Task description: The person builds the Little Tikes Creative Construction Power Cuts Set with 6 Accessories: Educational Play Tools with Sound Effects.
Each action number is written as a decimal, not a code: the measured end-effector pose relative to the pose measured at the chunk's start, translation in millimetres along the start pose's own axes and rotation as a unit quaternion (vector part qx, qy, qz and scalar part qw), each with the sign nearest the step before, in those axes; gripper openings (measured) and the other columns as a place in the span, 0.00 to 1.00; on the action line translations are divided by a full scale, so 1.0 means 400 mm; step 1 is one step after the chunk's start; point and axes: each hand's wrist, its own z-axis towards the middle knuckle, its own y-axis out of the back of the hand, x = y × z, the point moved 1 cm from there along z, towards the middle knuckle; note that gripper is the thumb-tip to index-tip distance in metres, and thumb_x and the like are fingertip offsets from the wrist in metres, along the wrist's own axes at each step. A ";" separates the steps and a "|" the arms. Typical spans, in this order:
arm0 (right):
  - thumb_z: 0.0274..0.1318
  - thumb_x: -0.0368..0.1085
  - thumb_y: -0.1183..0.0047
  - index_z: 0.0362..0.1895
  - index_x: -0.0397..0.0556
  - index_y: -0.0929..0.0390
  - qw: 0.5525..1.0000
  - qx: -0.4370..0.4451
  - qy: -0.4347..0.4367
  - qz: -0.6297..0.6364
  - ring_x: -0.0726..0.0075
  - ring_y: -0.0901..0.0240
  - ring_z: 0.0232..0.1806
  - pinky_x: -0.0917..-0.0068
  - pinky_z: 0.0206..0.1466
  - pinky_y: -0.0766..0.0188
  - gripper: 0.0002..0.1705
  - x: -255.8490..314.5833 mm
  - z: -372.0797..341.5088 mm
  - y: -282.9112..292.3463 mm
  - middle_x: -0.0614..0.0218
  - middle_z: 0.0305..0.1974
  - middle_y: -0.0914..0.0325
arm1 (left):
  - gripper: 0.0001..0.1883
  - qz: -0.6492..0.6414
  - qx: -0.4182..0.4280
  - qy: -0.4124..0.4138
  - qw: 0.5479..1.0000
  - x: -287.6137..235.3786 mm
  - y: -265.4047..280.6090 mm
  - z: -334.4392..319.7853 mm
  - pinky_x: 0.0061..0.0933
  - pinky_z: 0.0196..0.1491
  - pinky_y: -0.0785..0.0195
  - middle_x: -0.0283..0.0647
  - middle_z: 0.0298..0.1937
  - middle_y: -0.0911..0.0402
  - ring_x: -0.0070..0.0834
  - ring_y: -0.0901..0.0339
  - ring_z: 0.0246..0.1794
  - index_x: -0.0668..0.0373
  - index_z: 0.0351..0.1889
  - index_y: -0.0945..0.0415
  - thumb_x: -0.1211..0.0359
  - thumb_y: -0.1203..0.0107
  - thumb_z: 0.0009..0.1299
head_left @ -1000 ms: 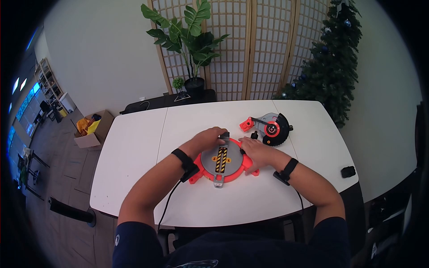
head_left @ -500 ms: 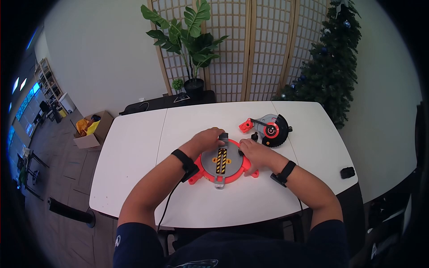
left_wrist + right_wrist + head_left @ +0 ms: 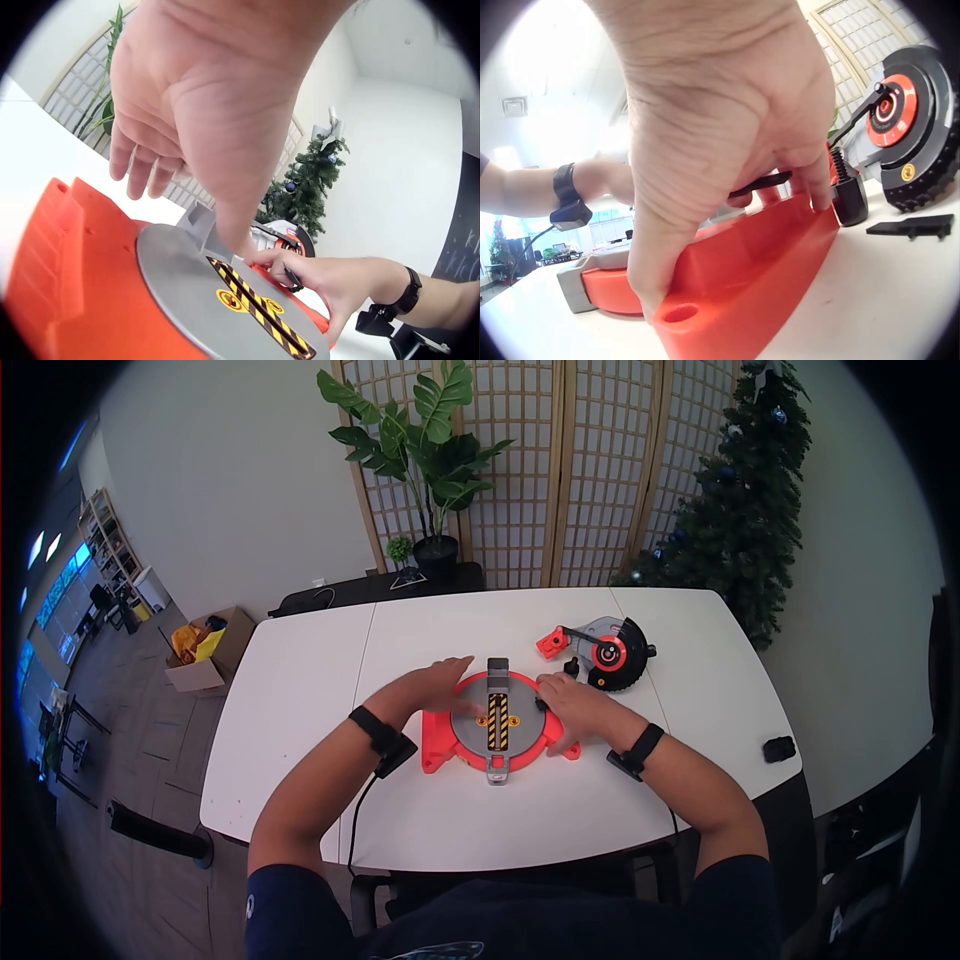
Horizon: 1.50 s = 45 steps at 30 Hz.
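Observation:
A toy saw base with red sides and a round grey turntable lies flat on the white table. Yellow-and-black hazard stripes flank the slot down its middle. My left hand hovers by the turntable's left side, its fingers extended and its thumb over the grey plate. On the opposite side, my right hand grips the red edge, thumb near the round hole and fingers over the far side. A small black piece shows beside those fingers, partly hidden by the hand.
Behind my right hand lies the toy saw's blade assembly, grey and red with a black toothed wheel. Beside it are a black spring-mounted knob and a flat black piece. A small black object sits near the table's right edge.
My left hand has left the grey bracket at the far end of the base and moved left and slightly nearer, uncovering it. My right hand keeps its place on the base.

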 end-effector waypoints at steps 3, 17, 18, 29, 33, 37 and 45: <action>0.23 0.52 0.22 0.52 0.37 0.34 1.000 0.009 -0.005 0.010 0.44 0.36 0.61 0.62 0.60 0.29 0.52 0.001 -0.001 0.008 0.52 0.56 0.34 | 0.60 0.003 0.083 0.008 0.997 -0.001 0.010 -0.053 0.43 0.74 0.44 0.51 0.74 0.39 0.46 0.45 0.77 0.62 0.75 0.47 0.44 0.26 0.51; 0.47 0.67 0.36 0.53 0.34 0.34 0.999 -0.012 -0.041 0.023 0.36 0.43 0.69 0.50 0.69 0.41 0.49 0.020 0.007 -0.007 0.39 0.64 0.39 | 0.63 0.006 -0.056 -0.036 0.998 0.023 -0.098 -0.122 0.46 0.75 0.44 0.47 0.74 0.41 0.50 0.48 0.77 0.61 0.73 0.43 0.46 0.20 0.41; 0.55 0.63 0.42 0.52 0.35 0.34 0.998 0.002 -0.059 0.024 0.37 0.41 0.67 0.46 0.66 0.41 0.42 0.039 0.017 0.011 0.40 0.60 0.35 | 0.63 0.009 -0.065 -0.050 0.997 0.029 -0.101 -0.120 0.45 0.75 0.44 0.48 0.74 0.40 0.49 0.47 0.76 0.62 0.73 0.43 0.46 0.20 0.41; 0.71 0.44 0.62 0.43 0.35 0.34 0.971 0.004 -0.130 0.201 0.39 0.23 0.41 0.53 0.44 0.27 0.20 0.085 0.053 0.026 0.40 0.38 0.24 | 0.63 0.001 -0.071 -0.054 0.996 0.022 -0.093 -0.121 0.43 0.74 0.43 0.48 0.72 0.37 0.48 0.44 0.75 0.64 0.71 0.40 0.45 0.20 0.39; 0.70 0.43 0.59 0.47 0.39 0.32 0.965 0.020 -0.103 0.240 0.44 0.22 0.42 0.56 0.46 0.27 0.17 0.078 0.059 0.019 0.48 0.39 0.22 | 0.62 0.007 -0.075 -0.053 0.996 0.027 -0.098 -0.116 0.43 0.74 0.43 0.49 0.71 0.36 0.48 0.42 0.74 0.65 0.70 0.39 0.46 0.20 0.39; 0.66 0.37 0.49 0.52 0.41 0.29 0.938 0.022 -0.134 0.319 0.58 0.20 0.41 0.65 0.46 0.25 0.15 0.107 0.063 0.035 0.58 0.40 0.20 | 0.62 0.010 -0.073 -0.051 0.996 0.024 -0.096 -0.114 0.42 0.73 0.43 0.49 0.70 0.34 0.48 0.40 0.73 0.66 0.69 0.38 0.46 0.19 0.38; 0.58 0.32 0.40 0.47 0.43 0.22 0.957 -0.037 -0.056 0.282 0.60 0.21 0.43 0.66 0.48 0.24 0.13 0.096 0.102 -0.020 0.61 0.39 0.19 | 0.62 -0.001 -0.083 -0.050 0.995 0.016 -0.098 -0.114 0.42 0.72 0.41 0.49 0.68 0.32 0.48 0.38 0.72 0.67 0.68 0.37 0.46 0.19 0.36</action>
